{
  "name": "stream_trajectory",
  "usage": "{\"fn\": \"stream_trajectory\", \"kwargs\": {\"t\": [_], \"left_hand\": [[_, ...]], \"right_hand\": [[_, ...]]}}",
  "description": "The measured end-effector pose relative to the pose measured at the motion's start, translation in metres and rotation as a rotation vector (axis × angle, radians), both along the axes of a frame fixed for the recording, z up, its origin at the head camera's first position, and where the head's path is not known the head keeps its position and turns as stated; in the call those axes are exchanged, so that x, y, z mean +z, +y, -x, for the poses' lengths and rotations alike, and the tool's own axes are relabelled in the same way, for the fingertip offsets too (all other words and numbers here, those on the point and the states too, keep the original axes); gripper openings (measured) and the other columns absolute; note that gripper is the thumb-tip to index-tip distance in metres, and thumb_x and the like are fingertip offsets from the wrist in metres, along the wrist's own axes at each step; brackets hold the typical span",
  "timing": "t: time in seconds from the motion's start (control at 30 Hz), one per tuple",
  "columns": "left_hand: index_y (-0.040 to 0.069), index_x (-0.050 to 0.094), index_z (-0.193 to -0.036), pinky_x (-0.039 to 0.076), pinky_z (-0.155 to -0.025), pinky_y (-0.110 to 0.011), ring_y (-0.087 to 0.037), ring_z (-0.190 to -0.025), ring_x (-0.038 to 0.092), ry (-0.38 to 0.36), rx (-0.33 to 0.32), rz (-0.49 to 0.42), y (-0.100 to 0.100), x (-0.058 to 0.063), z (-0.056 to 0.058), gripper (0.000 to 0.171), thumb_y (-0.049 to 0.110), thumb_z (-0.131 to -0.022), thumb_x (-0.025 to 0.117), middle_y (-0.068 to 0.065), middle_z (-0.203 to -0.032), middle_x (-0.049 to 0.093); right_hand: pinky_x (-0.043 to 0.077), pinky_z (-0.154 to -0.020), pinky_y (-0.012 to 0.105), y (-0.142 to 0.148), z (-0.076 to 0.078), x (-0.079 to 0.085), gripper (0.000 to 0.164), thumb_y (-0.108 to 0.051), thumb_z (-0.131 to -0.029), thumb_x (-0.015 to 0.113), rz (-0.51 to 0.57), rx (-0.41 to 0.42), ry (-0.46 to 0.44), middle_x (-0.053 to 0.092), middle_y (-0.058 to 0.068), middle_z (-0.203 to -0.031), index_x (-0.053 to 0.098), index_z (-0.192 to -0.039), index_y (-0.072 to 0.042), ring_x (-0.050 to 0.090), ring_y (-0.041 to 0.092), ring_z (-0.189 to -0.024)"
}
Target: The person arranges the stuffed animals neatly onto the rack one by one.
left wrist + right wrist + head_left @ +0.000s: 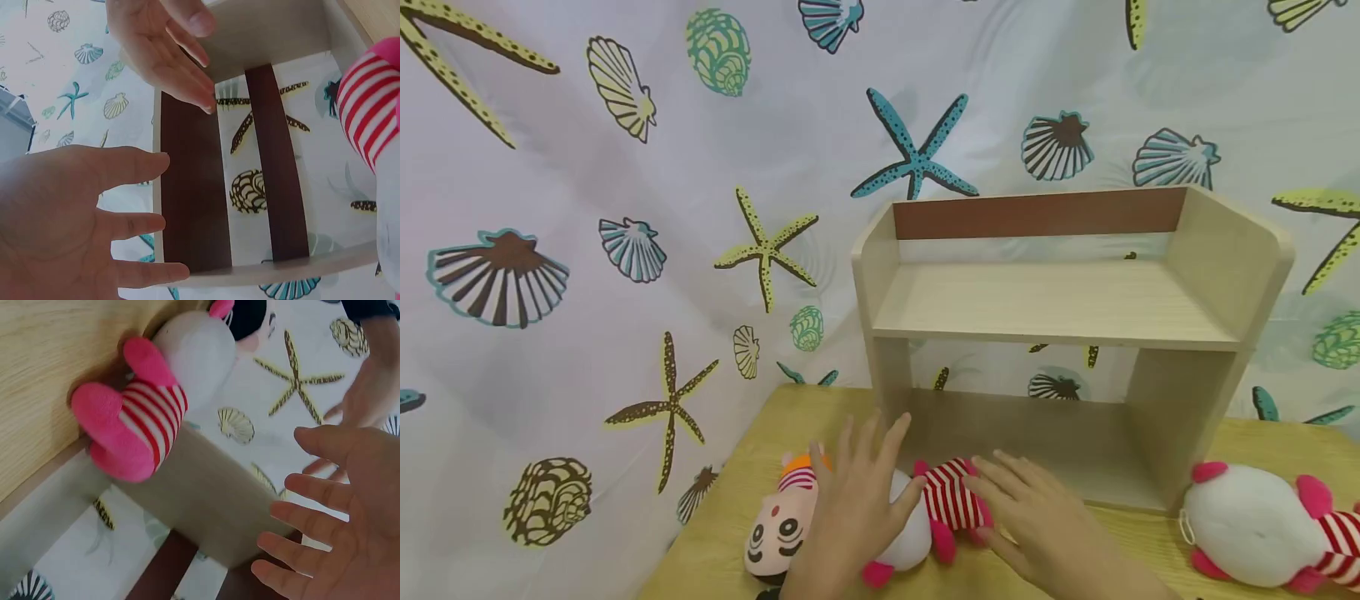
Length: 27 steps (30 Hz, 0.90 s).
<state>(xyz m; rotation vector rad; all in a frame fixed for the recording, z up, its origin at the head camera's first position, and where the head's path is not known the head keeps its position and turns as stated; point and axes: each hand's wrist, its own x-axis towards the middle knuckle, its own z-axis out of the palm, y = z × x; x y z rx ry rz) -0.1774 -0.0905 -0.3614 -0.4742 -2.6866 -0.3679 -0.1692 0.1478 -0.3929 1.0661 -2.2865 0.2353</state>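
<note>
A white-headed plush toy with pink limbs and a red-striped shirt (950, 497) lies on the table before the shelf. Beside it is a plush doll (769, 533) with big printed eyes, partly covered by my left hand (853, 504). That hand has its fingers spread and holds nothing. My right hand (1041, 525), fingers also extended and holding nothing, overlaps the striped toy's pink feet in the head view. From the right wrist, the striped plush (159, 412) shows apart from the right palm (337, 512). In the left wrist view both hands face each other.
A pale two-level wooden shelf (1056, 300) with a brown back strip stands behind the toys. Another white and pink plush (1255, 525) lies at the right on the wooden table (707, 542). A shell-and-starfish printed cloth (647, 167) hangs behind.
</note>
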Motion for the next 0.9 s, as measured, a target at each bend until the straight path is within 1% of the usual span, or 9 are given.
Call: {"fn": "stream_trajectory", "kwargs": {"t": [0.07, 0.1, 0.13, 0.3, 0.43, 0.57, 0.67, 0.8, 0.9], "left_hand": [[0.021, 0.043, -0.149, 0.02, -0.098, -0.08, -0.046, -0.135, 0.037, 0.027, 0.016, -0.005, -0.005, 0.001, 0.002, 0.069, 0.039, -0.089, 0.072, -0.016, -0.147, 0.045], [0.021, 0.044, -0.148, 0.021, -0.098, -0.08, -0.046, -0.134, 0.038, 0.034, 0.024, -0.014, -0.007, 0.001, 0.003, 0.069, 0.039, -0.089, 0.073, -0.016, -0.146, 0.046], [0.021, 0.045, -0.148, 0.021, -0.098, -0.079, -0.045, -0.134, 0.039, 0.038, 0.034, -0.021, -0.01, 0.001, 0.003, 0.069, 0.038, -0.088, 0.074, -0.016, -0.146, 0.047], [0.019, 0.046, -0.146, 0.022, -0.097, -0.08, -0.046, -0.132, 0.041, 0.035, 0.055, -0.079, -0.021, -0.002, 0.007, 0.066, 0.035, -0.088, 0.075, -0.017, -0.144, 0.048], [0.018, 0.045, -0.146, 0.024, -0.096, -0.08, -0.047, -0.13, 0.043, 0.04, 0.073, -0.1, -0.028, -0.006, 0.012, 0.067, 0.034, -0.089, 0.075, -0.018, -0.142, 0.049], [0.017, 0.045, -0.147, 0.025, -0.095, -0.08, -0.047, -0.129, 0.043, 0.038, 0.089, -0.1, -0.032, -0.01, 0.014, 0.068, 0.035, -0.089, 0.074, -0.019, -0.141, 0.05], [0.016, 0.045, -0.148, 0.025, -0.095, -0.08, -0.047, -0.128, 0.043, 0.033, 0.094, -0.098, -0.034, -0.011, 0.014, 0.068, 0.034, -0.089, 0.074, -0.019, -0.141, 0.05], [0.016, 0.044, -0.148, 0.026, -0.094, -0.08, -0.046, -0.128, 0.044, 0.034, 0.098, -0.097, -0.036, -0.012, 0.014, 0.067, 0.033, -0.09, 0.073, -0.019, -0.141, 0.05], [0.014, 0.045, -0.148, 0.026, -0.094, -0.08, -0.046, -0.127, 0.045, 0.049, 0.083, -0.128, -0.037, -0.013, 0.017, 0.066, 0.034, -0.091, 0.072, -0.019, -0.14, 0.051]], "right_hand": [[0.051, -0.091, 0.052, -0.011, 0.005, -0.002, 0.051, -0.031, -0.082, 0.082, -0.038, 0.048, 0.012, 0.064, 0.014, -0.127, 0.066, -0.123, -0.005, 0.06, 0.037, -0.117], [0.051, -0.092, 0.05, -0.017, 0.006, -0.002, 0.054, -0.026, -0.078, 0.085, -0.059, 0.064, 0.001, 0.065, 0.015, -0.126, 0.066, -0.123, -0.003, 0.06, 0.036, -0.116], [0.052, -0.091, 0.048, -0.023, 0.008, -0.004, 0.054, -0.023, -0.077, 0.085, -0.079, 0.077, -0.008, 0.065, 0.015, -0.125, 0.065, -0.123, -0.002, 0.061, 0.036, -0.115], [0.054, -0.089, 0.04, -0.049, 0.011, -0.016, 0.054, -0.02, -0.078, 0.084, -0.149, 0.106, -0.033, 0.066, 0.015, -0.121, 0.063, -0.122, 0.002, 0.063, 0.031, -0.112], [0.054, -0.089, 0.038, -0.065, 0.013, -0.025, 0.056, -0.024, -0.079, 0.084, -0.205, 0.084, -0.067, 0.065, 0.014, -0.121, 0.062, -0.124, 0.001, 0.064, 0.029, -0.11], [0.054, -0.091, 0.04, -0.073, 0.019, -0.033, 0.064, -0.026, -0.076, 0.088, -0.246, 0.055, -0.111, 0.064, 0.016, -0.122, 0.061, -0.126, 0.003, 0.064, 0.031, -0.111], [0.052, -0.094, 0.04, -0.076, 0.026, -0.039, 0.067, -0.026, -0.073, 0.09, -0.259, 0.018, -0.151, 0.063, 0.017, -0.123, 0.06, -0.125, 0.004, 0.062, 0.033, -0.113], [0.048, -0.099, 0.042, -0.076, 0.036, -0.052, 0.068, -0.025, -0.072, 0.09, -0.261, -0.035, -0.19, 0.062, 0.018, -0.125, 0.058, -0.125, 0.006, 0.06, 0.034, -0.117], [0.047, -0.1, 0.043, -0.074, 0.042, -0.061, 0.068, -0.026, -0.073, 0.088, -0.262, -0.052, -0.18, 0.061, 0.019, -0.126, 0.059, -0.126, 0.007, 0.058, 0.035, -0.119]]}}
